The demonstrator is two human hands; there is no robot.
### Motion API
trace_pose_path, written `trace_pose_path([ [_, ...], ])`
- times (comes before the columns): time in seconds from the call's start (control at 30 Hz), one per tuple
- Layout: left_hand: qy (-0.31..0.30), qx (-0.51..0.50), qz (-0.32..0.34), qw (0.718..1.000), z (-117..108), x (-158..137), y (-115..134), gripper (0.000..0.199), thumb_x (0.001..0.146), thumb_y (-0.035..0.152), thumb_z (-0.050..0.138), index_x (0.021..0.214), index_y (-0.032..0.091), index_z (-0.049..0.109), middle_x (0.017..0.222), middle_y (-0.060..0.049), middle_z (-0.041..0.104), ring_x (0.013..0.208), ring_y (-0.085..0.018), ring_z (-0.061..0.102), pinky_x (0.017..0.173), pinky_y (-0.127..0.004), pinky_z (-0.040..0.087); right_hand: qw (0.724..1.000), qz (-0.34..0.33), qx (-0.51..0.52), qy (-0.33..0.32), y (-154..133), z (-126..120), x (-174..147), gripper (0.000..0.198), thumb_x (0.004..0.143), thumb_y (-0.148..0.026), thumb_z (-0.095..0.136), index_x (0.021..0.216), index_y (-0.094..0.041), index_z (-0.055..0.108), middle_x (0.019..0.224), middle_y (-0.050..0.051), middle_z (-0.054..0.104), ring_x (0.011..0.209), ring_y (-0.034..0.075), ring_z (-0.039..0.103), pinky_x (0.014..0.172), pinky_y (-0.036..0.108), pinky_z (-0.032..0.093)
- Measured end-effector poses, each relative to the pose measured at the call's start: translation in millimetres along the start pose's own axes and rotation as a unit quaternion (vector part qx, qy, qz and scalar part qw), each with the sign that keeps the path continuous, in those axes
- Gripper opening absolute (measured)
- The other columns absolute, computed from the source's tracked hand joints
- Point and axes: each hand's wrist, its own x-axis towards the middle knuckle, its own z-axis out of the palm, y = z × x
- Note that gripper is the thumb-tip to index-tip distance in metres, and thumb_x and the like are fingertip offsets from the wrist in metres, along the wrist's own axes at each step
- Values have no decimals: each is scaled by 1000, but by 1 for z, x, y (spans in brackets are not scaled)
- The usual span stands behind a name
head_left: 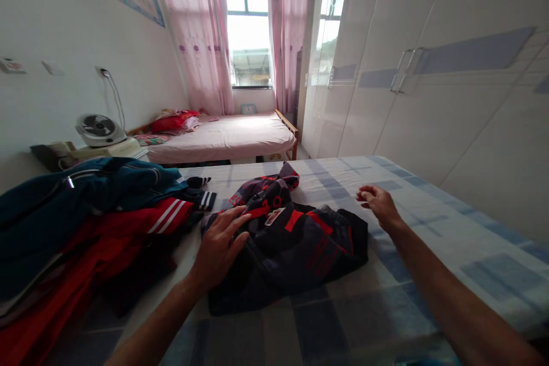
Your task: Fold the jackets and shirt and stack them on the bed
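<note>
A dark jacket (295,246) with red patches and lettering lies partly folded on the blue-and-white checked bedsheet (429,251). Its hood or upper part spreads toward the far side of the bed. My left hand (223,246) rests on the jacket's left side, fingers stretched out over the cloth. To the right of the jacket, my right hand (377,203) hovers apart from it above the sheet. Its fingers are curled, with thumb and fingertips close together; whether anything is between them I cannot make out.
At the left lies a pile of clothes with a teal jacket (107,183) and a red garment with white stripes (167,217). Behind it stands a small fan (100,128). A second bed (231,134) is under the window; white wardrobes (386,114) line the right side.
</note>
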Motion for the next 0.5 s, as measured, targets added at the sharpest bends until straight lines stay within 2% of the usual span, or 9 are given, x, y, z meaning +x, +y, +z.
trace_pose_path([
  [0.07,-76,2,-22,997,4,10,13,42,90,40,46,128,22,49,131,-9,54,121,-24,49,103,-42,40,999,17,-23,34,29,-13,6,10,69,-16,48,78,-17,52,70,4,64,60,13,63,47,20,47],
  [0.1,-87,8,-46,995,7,14,17,47,88,44,47,128,19,49,132,-10,53,122,-25,48,103,-43,40,998,23,-35,45,40,-18,7,11,69,-16,47,78,-18,52,70,4,64,59,13,63,46,20,46],
  [0.23,5,-3,-192,981,18,21,12,59,86,50,44,130,11,47,141,-18,43,130,-31,40,106,-47,34,994,15,-92,49,64,-23,8,14,70,-18,45,80,-18,55,73,4,66,61,13,63,50,21,47],
  [0.27,0,-34,-230,973,19,22,6,61,85,52,44,130,11,47,137,-18,46,127,-31,44,105,-47,35,993,8,-110,44,66,-22,9,14,70,-18,46,80,-19,57,73,3,66,61,13,63,53,21,47],
  [0.33,-66,-122,-290,947,17,23,-3,64,80,55,48,127,12,51,124,-15,59,114,-30,56,98,-44,42,988,-5,-148,37,67,-21,10,14,70,-18,48,77,-20,59,72,2,67,62,13,63,60,23,48],
  [0.4,-132,-201,-306,921,11,26,-5,57,76,53,54,119,15,58,109,-10,68,101,-27,63,89,-37,48,983,-16,-182,35,66,-20,10,14,69,-17,49,77,-21,61,72,1,68,65,13,63,65,24,47],
  [0.43,-142,-222,-299,917,7,27,-3,51,76,50,54,113,16,62,103,-7,70,96,-26,64,85,-35,49,980,-19,-196,35,65,-20,10,14,70,-17,49,77,-21,61,73,1,69,66,13,63,67,25,46],
  [0.5,-121,-232,-255,931,-3,29,6,36,78,43,53,99,19,67,95,-5,71,91,-24,64,84,-33,49,975,-24,-218,32,63,-20,8,16,70,-17,48,78,-21,62,74,1,69,68,14,63,67,25,45],
])
